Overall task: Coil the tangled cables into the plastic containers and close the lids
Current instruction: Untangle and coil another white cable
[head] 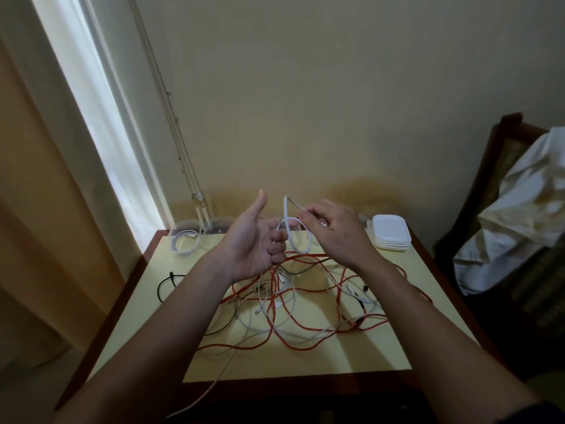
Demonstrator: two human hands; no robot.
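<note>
A tangle of orange, white and black cables (pixel 293 304) lies spread over the pale yellow table (pixel 376 353). Above it, a white cable (pixel 301 240) forms a small loop between my hands. My left hand (pixel 255 240) is palm up with the thumb raised, and its curled fingers hold the loop. My right hand (pixel 334 231) pinches the cable's upper end between thumb and fingertips. A clear plastic container (pixel 186 240) with a coiled white cable inside stands at the table's back left.
A stack of white lids (pixel 389 232) sits at the back right corner. Another clear container (pixel 221 224) stands by the wall behind my left hand. A wooden chair with white cloth (pixel 519 215) is to the right. One white cable (pixel 211 387) hangs over the front edge.
</note>
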